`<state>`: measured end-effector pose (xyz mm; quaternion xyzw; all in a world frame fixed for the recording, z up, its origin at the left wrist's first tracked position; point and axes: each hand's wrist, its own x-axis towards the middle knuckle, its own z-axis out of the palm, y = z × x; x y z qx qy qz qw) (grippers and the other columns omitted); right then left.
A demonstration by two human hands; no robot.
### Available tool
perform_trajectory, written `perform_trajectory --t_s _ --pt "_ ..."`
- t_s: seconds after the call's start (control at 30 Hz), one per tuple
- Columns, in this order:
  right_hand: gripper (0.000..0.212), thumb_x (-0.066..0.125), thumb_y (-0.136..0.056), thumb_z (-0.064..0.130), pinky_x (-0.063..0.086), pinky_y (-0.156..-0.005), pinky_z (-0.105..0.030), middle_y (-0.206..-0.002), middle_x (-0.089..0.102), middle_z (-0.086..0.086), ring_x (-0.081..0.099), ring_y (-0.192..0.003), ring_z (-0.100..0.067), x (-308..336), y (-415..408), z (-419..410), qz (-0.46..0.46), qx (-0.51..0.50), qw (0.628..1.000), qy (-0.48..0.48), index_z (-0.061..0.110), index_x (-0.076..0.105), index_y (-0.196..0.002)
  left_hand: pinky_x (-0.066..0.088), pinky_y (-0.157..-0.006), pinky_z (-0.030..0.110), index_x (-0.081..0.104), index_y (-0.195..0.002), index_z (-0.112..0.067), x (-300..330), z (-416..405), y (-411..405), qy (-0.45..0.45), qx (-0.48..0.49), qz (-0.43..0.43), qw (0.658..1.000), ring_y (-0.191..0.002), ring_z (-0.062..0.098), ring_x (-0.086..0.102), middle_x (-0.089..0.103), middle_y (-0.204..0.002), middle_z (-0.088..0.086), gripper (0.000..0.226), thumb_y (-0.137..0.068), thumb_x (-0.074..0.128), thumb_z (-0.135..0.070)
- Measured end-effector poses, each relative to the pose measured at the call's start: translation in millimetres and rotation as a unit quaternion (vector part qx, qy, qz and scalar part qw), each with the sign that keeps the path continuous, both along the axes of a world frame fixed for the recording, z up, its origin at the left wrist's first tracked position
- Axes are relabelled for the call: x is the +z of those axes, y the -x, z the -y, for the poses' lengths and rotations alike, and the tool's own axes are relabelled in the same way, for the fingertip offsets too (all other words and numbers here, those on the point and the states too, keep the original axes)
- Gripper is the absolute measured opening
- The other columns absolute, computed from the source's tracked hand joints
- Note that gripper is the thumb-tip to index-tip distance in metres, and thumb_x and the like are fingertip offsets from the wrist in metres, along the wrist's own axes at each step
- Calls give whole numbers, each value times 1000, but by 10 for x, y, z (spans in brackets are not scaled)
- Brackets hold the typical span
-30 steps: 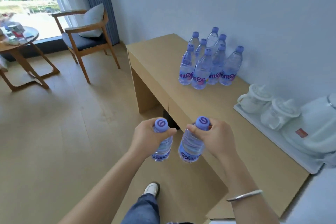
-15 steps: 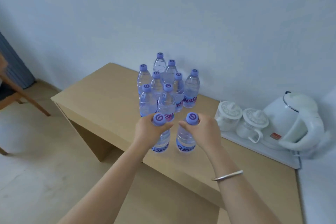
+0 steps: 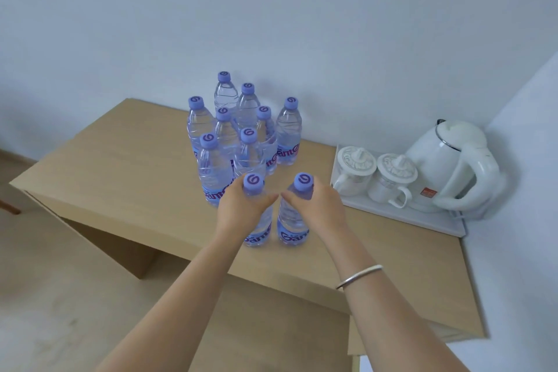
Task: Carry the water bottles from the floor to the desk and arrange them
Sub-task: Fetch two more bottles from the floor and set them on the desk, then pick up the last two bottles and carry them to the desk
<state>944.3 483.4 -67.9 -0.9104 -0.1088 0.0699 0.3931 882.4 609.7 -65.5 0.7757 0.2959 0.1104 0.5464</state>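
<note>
Two clear water bottles with purple caps stand upright over the wooden desk, side by side near its front. My left hand grips the neck of the left bottle. My right hand grips the neck of the right bottle. Their bases look to be at or just above the desk top. Behind them stands a tight cluster of several more bottles of the same kind, close to the wall.
A white tray at the desk's right carries two lidded white cups and a white electric kettle. The wall runs behind the desk and at its right end. Wooden floor lies to the left and in front.
I have turned from the room to face the desk. Both hands carried their bottles forward and lowered them in front of the cluster.
</note>
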Motion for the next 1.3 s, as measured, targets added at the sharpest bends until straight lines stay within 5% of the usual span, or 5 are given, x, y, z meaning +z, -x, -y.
perform_trajectory --t_s 0.33,0.6,1.0,1.17,1.3 --pt "55 58 -85 43 42 -95 -36 -131 49 -2 47 -122 -22 -108 244 426 -81 50 994 48 19 40 -131 18 -113 32 -8 -149 -11 -500 687 537 72 -41 -122 989 -145 19 6 1 -157 5 104 -80 70 -20" --pt "55 54 -89 45 38 -103 -33 -135 51 -3 47 -125 -18 -166 694 1720 -152 -100 981 75 13 47 -133 26 -101 20 26 -145 -12 -514 1797 466 -5 -318 -159 935 -139 16 29 28 -151 4 70 -87 62 -26" --pt "52 53 -88 46 42 -93 -27 -128 54 -2 53 -115 -16 -129 2179 4095 -229 -370 900 29 15 48 -130 35 -96 19 45 -134 -20 -346 4077 989 -129 -662 -148 724 -126 11 45 47 -138 -6 54 -85 62 -36" --pt "25 54 -88 47 35 -62 -18 -91 53 8 50 -76 -4 -106 2755 4971 -213 -465 859 11 24 54 -98 32 -92 15 47 -131 -21 -261 5085 1214 -149 -722 -106 667 -122 10 48 49 -136 -6 50 -85 63 -34" --pt "43 51 -89 47 45 -82 -29 -117 58 1 55 -97 -16 -33 3187 5582 -206 -517 830 39 17 52 -120 34 -92 18 49 -129 -20 -172 5862 1378 -155 -755 -68 633 -121 13 48 51 -133 -4 47 -85 63 -32"
